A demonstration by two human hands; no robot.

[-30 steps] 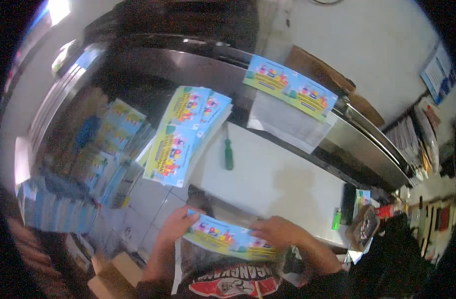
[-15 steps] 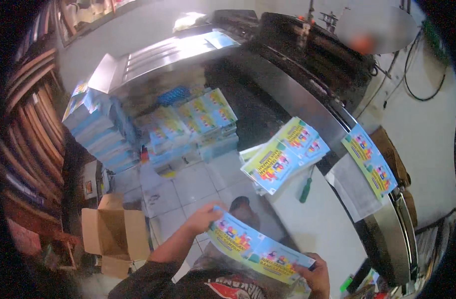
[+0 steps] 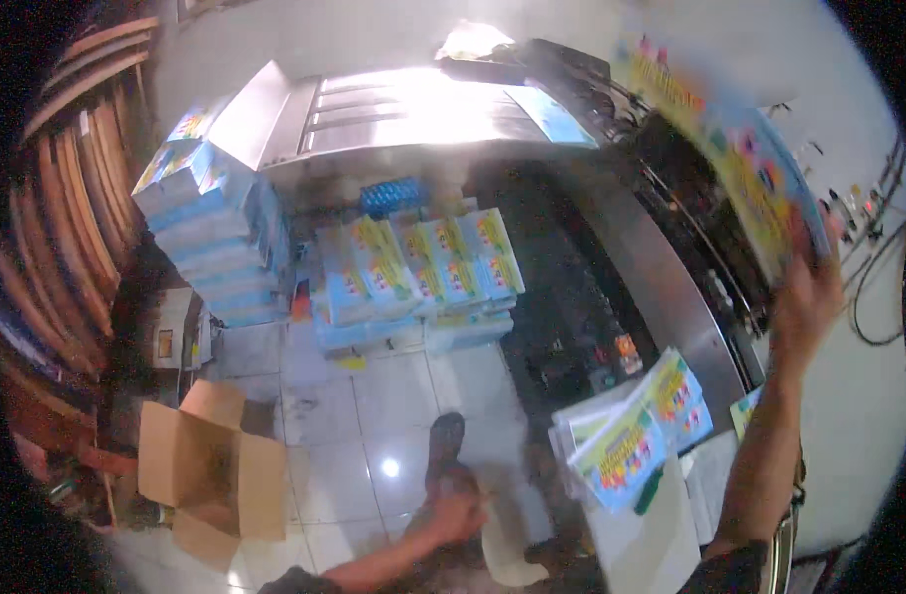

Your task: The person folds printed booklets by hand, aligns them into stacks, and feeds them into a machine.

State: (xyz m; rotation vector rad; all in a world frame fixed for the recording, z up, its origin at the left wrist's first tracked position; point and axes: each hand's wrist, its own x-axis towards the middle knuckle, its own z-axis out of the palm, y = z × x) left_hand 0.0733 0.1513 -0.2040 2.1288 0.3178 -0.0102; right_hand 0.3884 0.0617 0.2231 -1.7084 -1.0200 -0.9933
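Observation:
High on the right, my right hand (image 3: 807,297) grips one end of a printed sheet (image 3: 755,168), a long blue and yellow-green strip with colourful figures. The sheet is raised in front of the dark machine (image 3: 695,188) and is blurred by motion. My left hand (image 3: 458,513) is low in the middle, over the tiled floor and away from the sheet; its fingers are smeared. Between my arms, a stack of similar printed sheets (image 3: 626,450) lies fanned unevenly on a white tabletop (image 3: 646,549). A green-handled screwdriver (image 3: 649,492) lies against this stack, partly hidden.
Bundles of printed sheets (image 3: 428,262) stand on the floor ahead, with a taller pile (image 3: 220,238) to their left. An open cardboard box (image 3: 260,475) sits at lower left. Wooden frames (image 3: 82,208) line the left wall. A shiny metal surface (image 3: 393,114) is at the back.
My left hand has let go of the printed sheet and moved down. My right hand has lifted the sheet far up and to the right. The view has shifted.

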